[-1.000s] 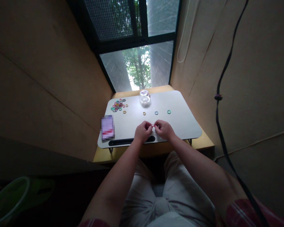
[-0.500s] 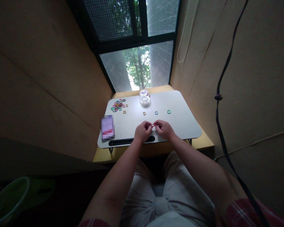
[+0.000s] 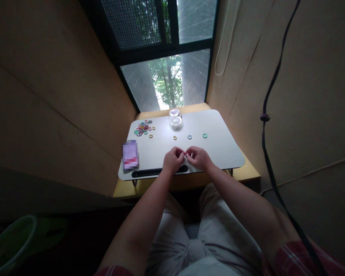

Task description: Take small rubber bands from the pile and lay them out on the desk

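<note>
Both my left hand (image 3: 174, 158) and my right hand (image 3: 197, 157) are over the front of the white lap table (image 3: 218, 147), fingertips almost meeting. Pinched between them is a small red hair tie (image 3: 185, 153), mostly hidden by the fingers. Beyond my hands lie a yellow hair tie (image 3: 175, 138), a blue hair tie (image 3: 189, 137) and a green hair tie (image 3: 205, 135), spaced out in a row. Another yellowish hair tie (image 3: 151, 136) rests further left, near a pile of mixed-colour hair ties (image 3: 143, 128).
A clear round container (image 3: 176, 122) stands at the back of the table, its lid-like round piece (image 3: 174, 112) behind it. At the left edge lies a blurred-out phone-shaped object (image 3: 130, 155). A black slot (image 3: 146, 173) runs along the front edge. A dark cord (image 3: 264, 134) hangs at right.
Fingertips have drawn slightly closer around the red hair tie, so less of its loop shows. Everything on the table keeps its place.
</note>
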`<action>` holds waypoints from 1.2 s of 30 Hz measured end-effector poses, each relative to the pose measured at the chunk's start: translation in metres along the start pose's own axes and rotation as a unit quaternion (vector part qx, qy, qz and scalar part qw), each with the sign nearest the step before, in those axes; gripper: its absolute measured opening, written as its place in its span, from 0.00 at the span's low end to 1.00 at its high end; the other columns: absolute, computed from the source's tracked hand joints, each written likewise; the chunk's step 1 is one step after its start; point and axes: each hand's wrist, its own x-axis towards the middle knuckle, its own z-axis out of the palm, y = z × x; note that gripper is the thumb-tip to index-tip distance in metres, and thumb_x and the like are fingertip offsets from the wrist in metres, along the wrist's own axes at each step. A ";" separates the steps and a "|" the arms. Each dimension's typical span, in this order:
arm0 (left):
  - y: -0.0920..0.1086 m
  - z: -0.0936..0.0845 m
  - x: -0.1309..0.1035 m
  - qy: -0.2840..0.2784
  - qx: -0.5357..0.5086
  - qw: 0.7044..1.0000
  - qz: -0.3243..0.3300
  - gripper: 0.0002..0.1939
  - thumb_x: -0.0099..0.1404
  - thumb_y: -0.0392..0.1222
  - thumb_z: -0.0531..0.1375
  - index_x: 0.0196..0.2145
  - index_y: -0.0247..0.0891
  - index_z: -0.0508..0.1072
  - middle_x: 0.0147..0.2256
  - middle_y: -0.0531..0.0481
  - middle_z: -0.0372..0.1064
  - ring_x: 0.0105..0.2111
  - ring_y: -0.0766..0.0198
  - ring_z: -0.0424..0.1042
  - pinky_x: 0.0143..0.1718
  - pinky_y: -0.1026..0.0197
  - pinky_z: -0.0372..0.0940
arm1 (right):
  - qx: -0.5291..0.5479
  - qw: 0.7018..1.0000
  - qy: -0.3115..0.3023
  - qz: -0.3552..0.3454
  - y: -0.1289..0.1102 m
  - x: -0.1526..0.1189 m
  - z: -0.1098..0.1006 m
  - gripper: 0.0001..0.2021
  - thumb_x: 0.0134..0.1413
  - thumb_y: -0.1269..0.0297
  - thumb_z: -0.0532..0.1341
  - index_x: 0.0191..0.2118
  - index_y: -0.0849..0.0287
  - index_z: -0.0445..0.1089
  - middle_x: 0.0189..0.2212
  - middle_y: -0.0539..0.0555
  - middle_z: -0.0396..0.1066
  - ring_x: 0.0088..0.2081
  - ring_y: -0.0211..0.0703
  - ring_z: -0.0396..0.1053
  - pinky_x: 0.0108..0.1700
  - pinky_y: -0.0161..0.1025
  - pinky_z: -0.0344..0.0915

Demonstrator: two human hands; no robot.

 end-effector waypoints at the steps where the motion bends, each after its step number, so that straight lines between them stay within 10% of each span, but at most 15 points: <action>1: 0.000 0.000 0.000 -0.001 0.002 1.000 -0.001 0.07 0.61 0.44 0.59 0.32 0.39 0.71 0.26 0.53 0.72 0.26 0.67 0.69 0.30 0.64 0.61 | -0.005 1.000 0.001 -0.002 0.000 0.000 0.000 0.04 0.50 0.65 0.60 0.31 0.58 0.71 0.25 0.49 0.71 0.24 0.35 0.63 0.30 0.33 0.59; 36: -0.001 -0.001 -0.001 -0.018 -0.002 1.000 0.022 0.10 0.62 0.48 0.58 0.30 0.39 0.70 0.24 0.55 0.68 0.24 0.69 0.65 0.28 0.65 0.57 | -0.021 0.999 0.018 0.035 0.001 0.001 0.002 0.08 0.55 0.62 0.58 0.28 0.58 0.66 0.23 0.49 0.68 0.24 0.36 0.62 0.28 0.34 0.56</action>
